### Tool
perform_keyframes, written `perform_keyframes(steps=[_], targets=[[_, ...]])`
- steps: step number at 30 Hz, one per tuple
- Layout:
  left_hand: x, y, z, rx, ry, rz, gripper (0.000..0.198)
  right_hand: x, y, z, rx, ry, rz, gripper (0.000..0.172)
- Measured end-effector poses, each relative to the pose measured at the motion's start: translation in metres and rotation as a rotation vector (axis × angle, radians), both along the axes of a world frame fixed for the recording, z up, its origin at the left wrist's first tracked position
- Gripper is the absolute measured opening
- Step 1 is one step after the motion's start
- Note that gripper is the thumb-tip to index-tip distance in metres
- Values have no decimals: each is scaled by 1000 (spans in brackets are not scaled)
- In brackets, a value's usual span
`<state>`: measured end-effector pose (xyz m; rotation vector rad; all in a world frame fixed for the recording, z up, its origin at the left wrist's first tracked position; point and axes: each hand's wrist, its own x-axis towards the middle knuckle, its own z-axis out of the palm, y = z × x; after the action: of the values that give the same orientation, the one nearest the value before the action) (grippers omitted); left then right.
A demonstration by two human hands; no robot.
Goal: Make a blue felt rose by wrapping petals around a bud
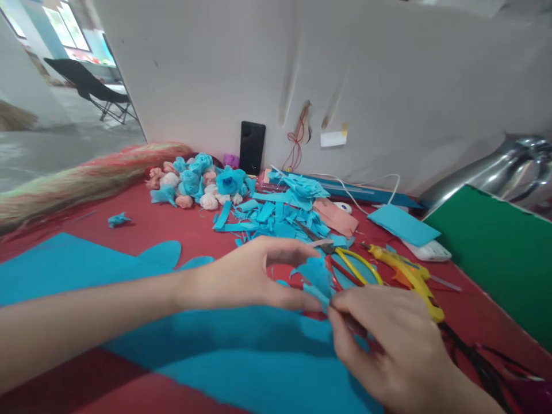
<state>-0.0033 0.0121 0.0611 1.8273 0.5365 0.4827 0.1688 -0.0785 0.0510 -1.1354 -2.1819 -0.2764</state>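
A small blue paper flower (318, 277) is between my two hands, near the middle of the view. My left hand (254, 273) curves round its left side, thumb below and fingers above, holding its edge. My right hand (388, 339) pinches the flower's lower right end between thumb and index finger. Below both hands lies a large blue paper sheet (259, 362). Just behind the flower are scissors (353, 267) with yellow and red handles. A yellow glue gun (409, 276) lies beyond my right hand.
Blue paper scraps (280, 213) are heaped behind my hands. Finished paper flowers (190, 181) cluster at the back left, near an upright black phone (252, 148). A green board (495, 259) stands at the right, and a cable (470, 356) runs near my right wrist.
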Motion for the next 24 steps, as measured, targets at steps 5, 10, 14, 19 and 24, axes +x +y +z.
perform_keyframes(steps=[5, 10, 14, 19, 24], targets=[[-6, -16, 1, -64, -58, 25, 26, -3, -1, -1, 151, -176, 23, 22], [-6, -19, -2, -66, -62, 66, 15, -2, 0, -5, 147, -177, -14, 23], [-7, -21, -4, -31, -50, 113, 13, -2, 2, -9, 101, -165, 11, 24], [-9, -23, -4, 35, -17, 137, 12, -4, 3, -12, -5, -122, 48, 25], [-10, -22, -4, 22, -10, 168, 12, -6, 2, -11, -29, -139, 29, 27]])
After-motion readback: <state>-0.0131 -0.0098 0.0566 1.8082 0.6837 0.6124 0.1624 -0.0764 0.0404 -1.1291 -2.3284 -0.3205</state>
